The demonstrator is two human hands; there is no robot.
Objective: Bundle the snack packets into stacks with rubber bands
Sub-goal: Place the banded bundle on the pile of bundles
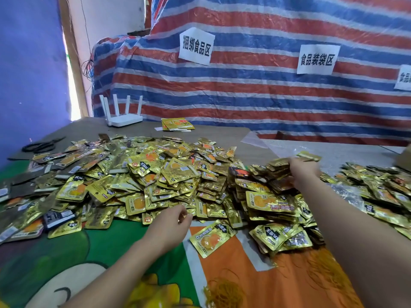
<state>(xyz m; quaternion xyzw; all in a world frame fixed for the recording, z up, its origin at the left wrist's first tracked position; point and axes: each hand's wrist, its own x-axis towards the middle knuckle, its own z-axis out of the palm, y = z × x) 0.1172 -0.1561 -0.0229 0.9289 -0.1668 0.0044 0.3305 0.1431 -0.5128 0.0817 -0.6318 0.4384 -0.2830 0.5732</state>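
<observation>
A big heap of gold snack packets (142,174) covers the middle of the table. Bundled stacks of packets (262,196) lie to its right. My right hand (303,168) is stretched out over those stacks and grips a stack of packets (279,166) at its far end. My left hand (171,225) rests at the near edge of the heap with fingers curled; whether they pinch anything is hidden. One loose packet (210,237) lies flat just right of it. Yellow rubber bands (224,290) are scattered on the orange cloth near me.
Black scissors (42,145) lie at the far left of the table. A white router (123,116) and a few packets (176,124) sit at the back. A striped tarp (244,90) with paper signs rises behind. More packets (378,192) spread to the right.
</observation>
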